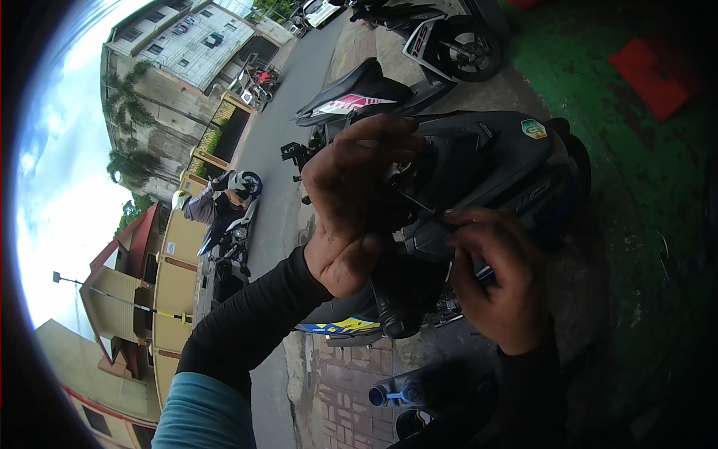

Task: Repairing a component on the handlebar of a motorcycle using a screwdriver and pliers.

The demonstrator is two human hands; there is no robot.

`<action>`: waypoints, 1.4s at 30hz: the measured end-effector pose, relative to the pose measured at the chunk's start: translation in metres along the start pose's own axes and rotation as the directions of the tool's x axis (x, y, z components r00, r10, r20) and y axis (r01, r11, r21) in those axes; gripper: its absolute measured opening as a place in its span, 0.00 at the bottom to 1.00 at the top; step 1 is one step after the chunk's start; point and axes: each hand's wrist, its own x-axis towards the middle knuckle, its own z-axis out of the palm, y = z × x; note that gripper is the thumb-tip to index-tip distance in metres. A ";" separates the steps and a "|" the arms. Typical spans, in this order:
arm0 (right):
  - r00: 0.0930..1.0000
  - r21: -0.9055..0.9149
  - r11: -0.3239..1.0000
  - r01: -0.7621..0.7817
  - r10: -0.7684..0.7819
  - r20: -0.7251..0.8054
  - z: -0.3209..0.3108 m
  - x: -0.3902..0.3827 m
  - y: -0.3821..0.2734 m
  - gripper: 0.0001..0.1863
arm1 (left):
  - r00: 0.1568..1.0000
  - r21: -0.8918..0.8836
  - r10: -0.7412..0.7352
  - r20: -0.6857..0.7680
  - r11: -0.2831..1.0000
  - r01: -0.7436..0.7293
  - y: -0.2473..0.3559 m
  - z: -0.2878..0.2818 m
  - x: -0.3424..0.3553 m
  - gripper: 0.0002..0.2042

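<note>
My left hand (348, 206), in a black sleeve with light blue cloth above it, reaches over a dark scooter (486, 153). Its fingers are bent around toward the scooter's dark front parts, and the palm side hides what they grip, if anything. To its right, my right hand (501, 273) pinches the end of a thin dark rod or cable (420, 203) between thumb and fingertips. The thin piece runs from there toward the space beside my left fingers. Shadow makes the parts between the hands hard to tell apart.
Another scooter with a pink-and-white panel (359, 101) stands beyond. A dark part with a blue fitting (407, 393) lies below on the paving (348, 382). A red object (651, 78) rests on the green floor (576, 45). A rider on a motorcycle (228, 217) is on the road.
</note>
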 end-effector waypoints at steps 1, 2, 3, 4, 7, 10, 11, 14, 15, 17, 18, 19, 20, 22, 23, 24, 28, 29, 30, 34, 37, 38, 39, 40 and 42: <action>1.000 -0.003 1.000 0.021 -0.021 0.000 0.000 0.000 0.000 0.14 | 1.000 0.000 0.013 -0.008 1.000 -0.013 0.000 0.000 0.000 0.35; 1.000 -0.004 1.000 0.015 -0.015 0.006 0.000 -0.001 -0.001 0.14 | 1.000 -0.001 0.026 -0.016 1.000 -0.026 0.000 0.000 0.000 0.35; 1.000 -0.006 1.000 0.007 -0.007 0.012 0.001 -0.001 -0.001 0.14 | 0.999 0.001 0.032 -0.018 0.999 -0.032 0.000 -0.001 -0.001 0.35; 1.000 -0.009 1.000 0.011 -0.010 0.017 0.002 -0.002 -0.001 0.14 | 0.999 0.008 0.025 -0.027 1.000 -0.025 0.000 -0.001 -0.001 0.35; 0.999 0.003 1.000 0.003 -0.003 -0.040 0.006 -0.003 0.001 0.15 | 0.998 0.007 0.010 -0.055 1.000 -0.009 0.000 0.000 -0.002 0.35; 0.999 0.011 1.000 0.020 -0.019 -0.039 0.008 -0.004 0.004 0.15 | 0.998 0.003 0.021 -0.066 1.000 -0.021 0.000 0.000 -0.001 0.36; 0.999 0.018 1.000 0.015 -0.014 -0.046 0.009 -0.005 0.006 0.15 | 0.997 0.002 0.026 -0.067 1.000 -0.026 0.000 0.000 -0.001 0.36; 0.998 0.022 1.000 0.014 -0.013 -0.056 0.009 -0.007 0.009 0.15 | 0.997 -0.002 0.019 -0.078 1.000 -0.019 0.000 0.000 -0.001 0.36; 0.998 0.030 1.000 -0.008 0.010 -0.057 0.010 -0.008 0.009 0.15 | 0.996 -0.002 0.019 -0.087 1.000 -0.019 0.000 0.001 -0.002 0.36; 0.998 0.026 0.999 0.020 -0.018 -0.060 0.011 -0.010 0.010 0.15 | 0.995 -0.002 0.018 -0.096 1.000 -0.018 0.000 0.001 -0.002 0.36; 0.998 0.045 0.999 -0.003 0.005 -0.058 0.012 -0.010 0.010 0.15 | 0.994 -0.001 0.010 -0.105 1.000 -0.010 0.000 0.002 -0.003 0.36; 0.998 0.034 0.999 0.023 -0.021 -0.060 0.012 -0.010 0.009 0.15 | 0.994 -0.003 0.012 -0.112 1.000 -0.012 -0.001 0.002 -0.002 0.36; 0.998 0.033 0.999 0.011 -0.009 -0.062 0.012 -0.010 0.009 0.15 | 0.993 0.000 0.004 -0.116 1.000 -0.004 -0.001 0.002 -0.002 0.36; 0.998 0.031 1.000 -0.002 0.004 -0.063 0.011 -0.009 0.007 0.15 | 0.996 0.000 0.004 -0.090 1.000 -0.004 0.000 0.002 -0.001 0.36; 0.999 0.022 1.000 -0.005 0.006 -0.046 0.010 -0.007 0.006 0.15 | 0.995 -0.009 0.026 -0.094 1.000 -0.027 0.000 0.002 0.000 0.36; 1.000 0.014 1.000 -0.006 0.006 -0.030 0.009 -0.005 0.005 0.15 | 0.997 -0.028 -0.053 -0.049 0.998 0.051 0.003 0.002 0.000 0.35; 1.000 0.019 1.000 -0.001 0.001 -0.004 0.005 0.001 -0.002 0.17 | 0.959 -0.081 -0.270 -0.085 0.961 0.263 0.010 0.007 0.003 0.28; 1.000 0.005 1.000 0.013 -0.013 0.000 0.006 0.002 -0.005 0.18 | 0.960 -0.081 -0.268 -0.084 0.962 0.262 0.011 0.008 0.004 0.28; 1.000 -0.008 1.000 0.027 -0.027 0.004 0.006 0.003 -0.007 0.19 | 0.952 -0.159 -0.292 -0.095 0.948 0.275 0.012 0.008 0.004 0.25; 0.999 -0.059 0.997 0.043 -0.043 -0.004 0.008 0.006 -0.012 0.21 | 0.934 -0.307 -0.333 -0.130 0.909 0.282 0.013 0.008 0.007 0.22; 0.998 -0.045 0.997 0.056 -0.056 -0.008 0.007 0.007 -0.012 0.22 | 0.925 -0.247 -0.379 -0.036 0.900 0.359 0.014 0.004 0.012 0.21; 0.999 -0.023 0.999 0.039 -0.039 -0.002 0.006 0.007 -0.012 0.22 | 0.917 -0.265 -0.395 -0.051 0.891 0.368 0.015 0.001 0.015 0.21; 1.000 0.008 1.000 -0.001 0.001 0.005 0.006 0.008 -0.012 0.22 | 0.918 -0.096 -0.382 0.106 0.915 0.392 0.016 -0.001 0.019 0.21; 1.000 -0.005 1.000 0.020 -0.020 0.005 0.006 0.009 -0.011 0.22 | 0.886 0.075 -0.384 0.261 0.923 0.378 0.018 -0.003 0.023 0.20; 0.997 -0.045 0.997 0.056 -0.058 -0.051 0.007 0.011 -0.012 0.24 | 0.848 0.169 -0.414 0.332 0.910 0.378 0.023 -0.005 0.030 0.21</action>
